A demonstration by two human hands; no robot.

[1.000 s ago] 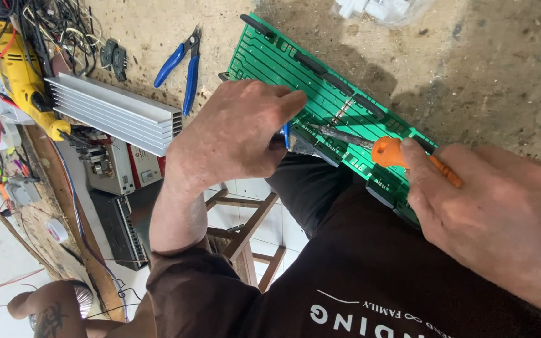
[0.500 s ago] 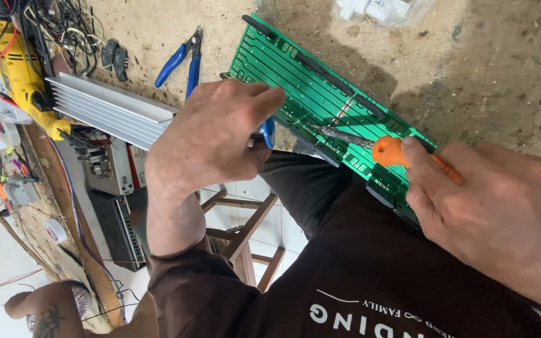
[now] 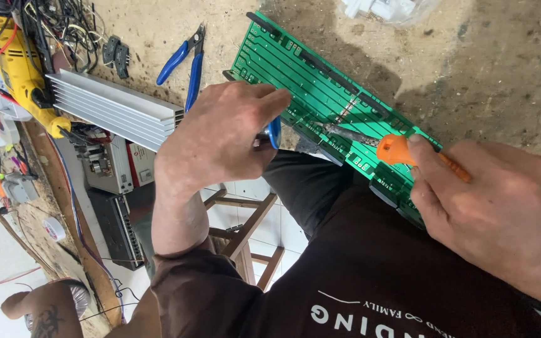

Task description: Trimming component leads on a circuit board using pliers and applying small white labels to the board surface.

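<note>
Gripping an orange-handled soldering iron (image 3: 402, 150), right hand (image 3: 502, 219) fingers closed; left hand (image 3: 220, 138) pinching a blue-handled tool (image 3: 274, 131) over the green circuit board (image 3: 308, 81).

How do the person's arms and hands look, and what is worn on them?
Both hands, left hand and right hand, are bare: no gloves, rings or watch visible. A dark brown sleeve covers the left upper arm; the forearm is bare. The right arm is mostly out of view.

green circuit boards: one (image 3: 320, 94), laid mid-bench
orange-handled soldering irons: one (image 3: 402, 151), gripped at right
blue-handled tools: two counted, cutters (image 3: 186, 59) lying far left, another (image 3: 273, 131) held at the board's near edge
finned heatsinks: one (image 3: 114, 109), left
yellow power tools: one (image 3: 17, 69), far left
hands: two seen, left hand (image 3: 220, 138), right hand (image 3: 502, 213)
</note>
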